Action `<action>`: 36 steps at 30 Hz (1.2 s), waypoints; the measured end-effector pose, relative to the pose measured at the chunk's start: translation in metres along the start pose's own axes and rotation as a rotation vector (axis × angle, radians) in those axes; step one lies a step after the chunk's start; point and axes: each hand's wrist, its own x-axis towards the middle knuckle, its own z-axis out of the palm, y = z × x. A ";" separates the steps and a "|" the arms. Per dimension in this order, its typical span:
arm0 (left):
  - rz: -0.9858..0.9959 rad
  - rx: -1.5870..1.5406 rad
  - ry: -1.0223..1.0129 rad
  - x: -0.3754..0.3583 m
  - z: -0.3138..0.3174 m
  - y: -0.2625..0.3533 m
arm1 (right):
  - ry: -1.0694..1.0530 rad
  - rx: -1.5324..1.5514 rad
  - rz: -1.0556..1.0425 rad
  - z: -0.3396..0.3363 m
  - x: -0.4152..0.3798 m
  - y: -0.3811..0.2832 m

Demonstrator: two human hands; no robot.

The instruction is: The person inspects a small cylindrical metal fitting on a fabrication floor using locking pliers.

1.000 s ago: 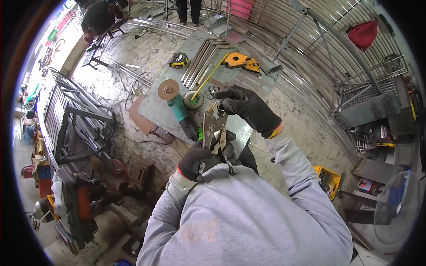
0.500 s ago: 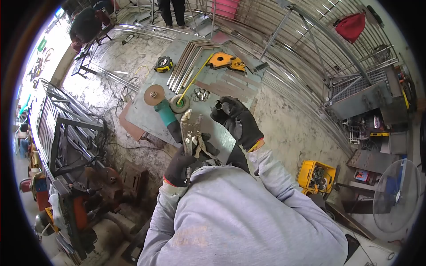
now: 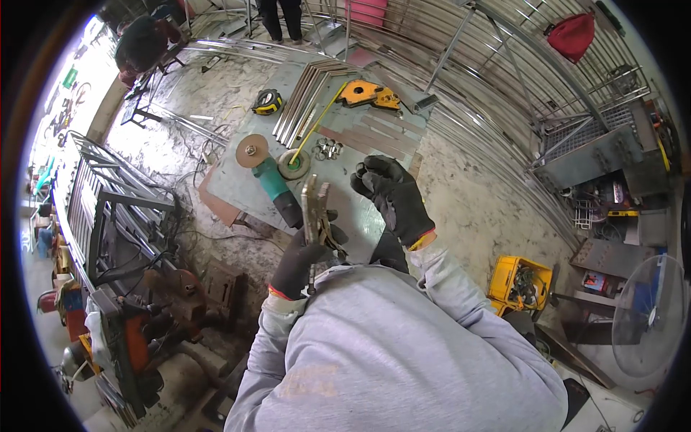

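Note:
My left hand (image 3: pixel 301 261), in a dark glove, is wrapped round locking pliers (image 3: pixel 314 209) whose jaws point up and away from me. To the right, my right hand (image 3: pixel 392 196), also gloved, is raised with curled fingers over the metal table (image 3: pixel 252 198); a small round piece seems to be at its fingertips, too small to make out. Beyond the pliers lie an angle grinder (image 3: pixel 272 180), a round disc (image 3: pixel 294 164) and several small metal rings (image 3: pixel 327 149). Bent metal bars (image 3: pixel 302 97), a tape measure (image 3: pixel 267 102) and orange magnetic holders (image 3: pixel 360 93) lie farther back.
A yellow crate (image 3: pixel 520 282) stands on the floor at right, near a fan (image 3: pixel 648 317). Metal frames (image 3: pixel 129 209) lean at left. One person (image 3: pixel 144 47) bends at the upper left; another person's legs (image 3: pixel 281 20) show at the top. Long metal bars lie along the right.
The pliers have turned, their jaws now seen more edge-on and closer together. My right hand has shifted slightly right and turned, and the round piece at its fingertips shows less.

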 end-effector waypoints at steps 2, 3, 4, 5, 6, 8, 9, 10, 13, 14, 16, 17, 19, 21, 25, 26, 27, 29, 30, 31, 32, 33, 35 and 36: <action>0.013 -0.016 -0.008 -0.001 0.004 -0.001 | 0.022 -0.075 -0.041 0.007 -0.006 -0.004; -0.007 0.046 -0.003 -0.003 0.011 0.003 | 0.006 -0.268 -0.126 0.018 -0.012 -0.014; -0.030 0.107 0.002 -0.004 0.015 0.005 | -0.009 -0.461 -0.212 0.023 -0.017 -0.018; -0.065 0.097 -0.011 -0.004 0.017 0.004 | -0.024 -0.390 -0.222 0.024 -0.020 -0.016; -0.064 0.098 -0.003 -0.005 0.020 0.005 | -0.031 -0.387 -0.218 0.028 -0.022 -0.014; 0.017 0.224 -0.009 -0.007 0.030 0.010 | -0.042 -0.464 -0.360 0.038 -0.025 -0.012; 0.093 0.218 -0.006 -0.003 0.034 0.009 | -0.046 -0.461 -0.356 0.040 -0.026 -0.010; 0.092 0.218 0.000 -0.005 0.036 0.010 | -0.078 -0.481 -0.407 0.042 -0.028 -0.009; 0.007 0.212 0.048 -0.007 0.039 0.018 | -0.144 -0.537 -0.492 0.041 -0.029 -0.004; -0.026 0.238 0.044 -0.007 0.038 0.019 | -0.177 -0.573 -0.530 0.040 -0.029 -0.003; -0.063 0.265 0.041 -0.008 0.035 0.016 | -0.175 -0.605 -0.549 0.039 -0.029 -0.004; -0.040 0.295 0.034 -0.007 0.033 0.012 | -0.174 -0.639 -0.569 0.038 -0.029 -0.004; -0.018 0.326 0.027 -0.007 0.035 0.012 | -0.183 -0.629 -0.558 0.040 -0.030 -0.006; -0.034 0.363 0.040 -0.007 0.037 0.015 | -0.192 -0.620 -0.546 0.042 -0.033 -0.009; -0.002 0.349 0.038 -0.006 0.034 0.007 | -0.150 -0.641 -0.496 0.044 -0.035 -0.010; -0.019 0.335 0.037 -0.006 0.032 0.004 | -0.151 -0.658 -0.510 0.044 -0.035 -0.010; -0.035 0.319 0.037 -0.005 0.031 0.003 | -0.148 -0.657 -0.511 0.042 -0.033 -0.008; -0.034 0.331 0.032 -0.005 0.029 0.002 | -0.191 -0.675 -0.640 0.037 -0.029 -0.002; -0.032 0.340 0.030 -0.005 0.028 0.002 | -0.188 -0.674 -0.640 0.037 -0.029 -0.002; -0.033 0.342 0.028 -0.005 0.028 0.003 | -0.196 -0.715 -0.671 0.037 -0.028 -0.003; -0.043 0.346 0.039 -0.005 0.029 0.003 | -0.206 -0.757 -0.701 0.037 -0.028 -0.004; -0.053 0.350 0.050 -0.006 0.030 0.002 | -0.205 -0.756 -0.701 0.036 -0.029 -0.005; -0.029 0.371 0.055 -0.005 0.029 -0.001 | -0.213 -0.776 -0.640 0.034 -0.029 -0.006; -0.007 0.392 0.061 -0.005 0.029 -0.002 | -0.214 -0.775 -0.639 0.033 -0.030 -0.006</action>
